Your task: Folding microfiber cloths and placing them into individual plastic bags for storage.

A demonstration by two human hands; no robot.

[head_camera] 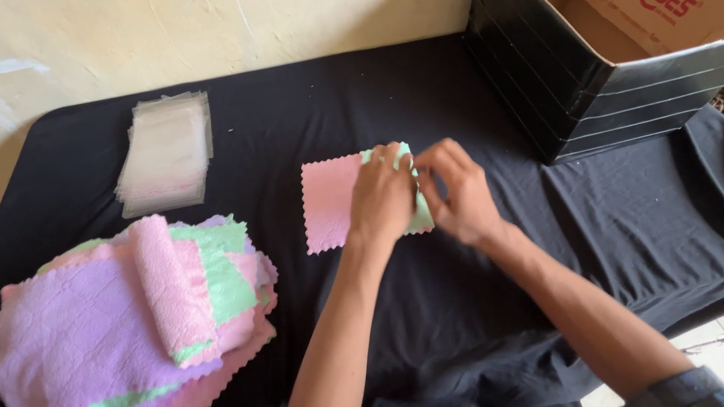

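Left hand (378, 199): palm down, fingers curled over the right part of a pink cloth (331, 203) with pinked, zigzag edges. Fingertips rest at the upper edge of a green cloth (420, 214), of which only a narrow strip shows at the top and between the two hands. Whether the fingers pinch the fabric or merely press on it cannot be told.

Right hand (460, 194): just beside the left, knuckles up, fingers bent inward toward the green cloth's right edge. Contact with the cloth appears likely; the grip itself is hidden by the back of the hand.

Both cloths lie flat near the middle of a table covered by a black tablecloth (457, 314). The pink one extends to the left of the hands; the green one sits at its right side, mostly covered.

Further left, near the table's front corner: a loose pile of cloths (103, 341) in lilac, pink and green, same zigzag edges, with one rolled pink cloth (172, 287) lying on top.

Behind the pile, toward the wall: a stack of clear plastic bags (165, 152), flat and roughly squared.

Far right corner: an open cardboard box (603, 10), black outside, brown inside, flaps up. Interior as visible holds nothing discernible.
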